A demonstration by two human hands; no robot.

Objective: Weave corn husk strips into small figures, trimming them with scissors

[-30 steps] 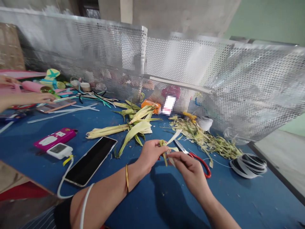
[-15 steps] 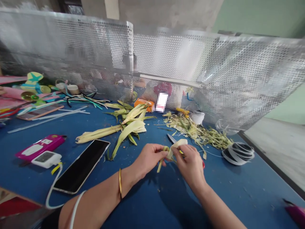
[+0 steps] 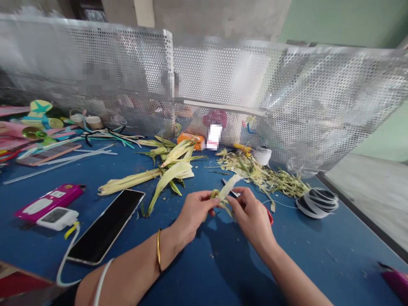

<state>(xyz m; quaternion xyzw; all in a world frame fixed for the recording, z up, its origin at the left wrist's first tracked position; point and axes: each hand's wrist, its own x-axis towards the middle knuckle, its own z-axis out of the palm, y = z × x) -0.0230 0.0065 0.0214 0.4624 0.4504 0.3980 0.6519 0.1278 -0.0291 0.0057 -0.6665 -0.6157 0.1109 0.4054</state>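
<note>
Between my hands is a pale green corn husk strip [image 3: 230, 186], its broad end sticking up and its lower part looped. My left hand [image 3: 198, 208] pinches the looped part between thumb and fingers. My right hand [image 3: 250, 212] is closed at the strip's right side, thumb and fingertips together; a narrow tail hangs between the hands. Scissors [image 3: 270, 215] with red handles lie on the table, partly hidden behind my right hand. Beyond my left hand is a pile of corn husks [image 3: 174, 172].
A black phone [image 3: 106, 227], a magenta power bank [image 3: 51, 202] and a white cable lie left. Husk scraps [image 3: 264, 174] and a spool of white strapping [image 3: 318, 203] are at right. A perforated metal screen [image 3: 223, 72] stands along the back. Coloured strips and craft pieces sit far left.
The husk's broad end, earlier bent under my right fingers, now stands up freely. My right fingers have moved down to its lower part. The whole view has shifted slightly.
</note>
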